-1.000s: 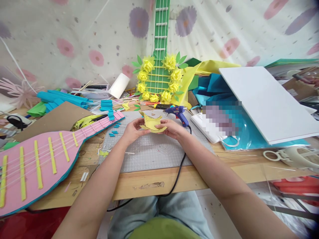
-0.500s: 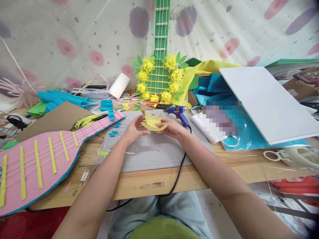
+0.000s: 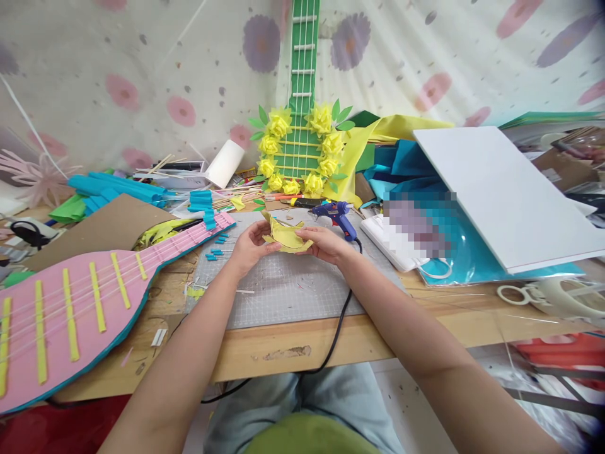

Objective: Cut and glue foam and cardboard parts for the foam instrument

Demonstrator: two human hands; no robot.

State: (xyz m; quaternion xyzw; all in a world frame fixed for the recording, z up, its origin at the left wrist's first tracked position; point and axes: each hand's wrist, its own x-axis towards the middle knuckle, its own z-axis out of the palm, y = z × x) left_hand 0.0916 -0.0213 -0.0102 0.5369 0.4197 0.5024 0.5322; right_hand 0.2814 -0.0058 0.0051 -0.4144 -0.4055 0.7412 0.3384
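My left hand and my right hand both pinch a curled yellow foam piece over the grey cutting mat. The left fingers grip its left edge, the right fingers its right edge. Just behind the right hand lies a blue glue gun, its black cord running off the table's front edge.
A pink paper guitar lies at the left. A green guitar with yellow flowers leans on the back wall. A white board rests on teal sheets at the right. Blue rolls, sticks and cardboard clutter the back left.
The yellow foam piece has been turned and bent slightly between my fingers. Both hands stay in nearly the same place; the view has shifted a little.
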